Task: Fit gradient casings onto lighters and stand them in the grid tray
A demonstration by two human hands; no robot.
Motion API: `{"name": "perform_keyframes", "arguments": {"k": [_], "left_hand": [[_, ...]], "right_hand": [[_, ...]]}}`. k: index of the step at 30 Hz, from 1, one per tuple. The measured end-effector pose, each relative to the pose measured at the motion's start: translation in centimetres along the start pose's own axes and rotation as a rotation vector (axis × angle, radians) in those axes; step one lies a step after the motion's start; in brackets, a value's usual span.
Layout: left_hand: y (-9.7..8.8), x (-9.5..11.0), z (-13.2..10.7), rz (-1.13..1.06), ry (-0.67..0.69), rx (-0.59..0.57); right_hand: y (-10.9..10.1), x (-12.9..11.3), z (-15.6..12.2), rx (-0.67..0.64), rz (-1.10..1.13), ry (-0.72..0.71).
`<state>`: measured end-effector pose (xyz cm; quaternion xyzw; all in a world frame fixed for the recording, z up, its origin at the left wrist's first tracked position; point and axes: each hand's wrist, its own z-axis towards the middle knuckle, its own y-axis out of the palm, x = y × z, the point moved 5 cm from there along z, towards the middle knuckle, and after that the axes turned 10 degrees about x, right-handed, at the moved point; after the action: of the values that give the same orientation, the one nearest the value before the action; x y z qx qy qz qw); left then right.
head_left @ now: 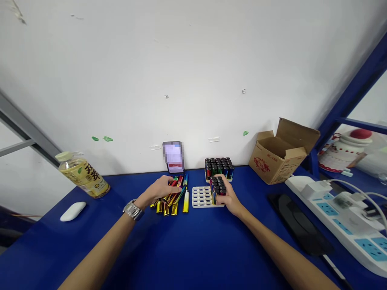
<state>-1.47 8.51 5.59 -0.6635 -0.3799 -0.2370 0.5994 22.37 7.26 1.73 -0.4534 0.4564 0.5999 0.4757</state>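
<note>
My left hand (162, 188), wearing a metal watch (133, 210), has its fingers closed down on a heap of shiny metallic tubes (167, 208), gold at one end and coloured at the other. They look like lighters. Fingertips pinch at one of the heap's upper tubes. My right hand (229, 196) curls around a cluster of black-topped tubes (218, 186) standing upright at the right end of a white perforated tray (202, 197). The tray's left holes show no tubes. Behind it, a second group of upright black-topped tubes (219, 166) stands in rows.
A phone (174, 158) leans on the wall. At left are a drink bottle (83, 175) and a white case (73, 211). At right stand an open cardboard box (276, 157), a black power bank or phone (299, 223) and a power strip (338, 221) with plugs.
</note>
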Motion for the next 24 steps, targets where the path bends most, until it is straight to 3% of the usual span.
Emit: {"name": "perform_keyframes", "arguments": {"k": [5, 11, 19, 24], "left_hand": [[-0.9, -0.2, 0.3, 0.216, 0.135, 0.151], [-0.8, -0.8, 0.5, 0.454, 0.284, 0.244], [-1.4, -1.5, 0.3, 0.643, 0.328, 0.239], [-2.1, -1.8, 0.0, 0.732, 0.317, 0.300]], "right_hand": [[0.0, -0.1, -0.1, 0.009, 0.005, 0.025], [0.0, 0.0, -0.1, 0.009, 0.004, 0.052], [0.0, 0.1, -0.2, 0.000, 0.013, 0.047], [0.0, 0.1, -0.1, -0.005, 0.011, 0.020]]}}
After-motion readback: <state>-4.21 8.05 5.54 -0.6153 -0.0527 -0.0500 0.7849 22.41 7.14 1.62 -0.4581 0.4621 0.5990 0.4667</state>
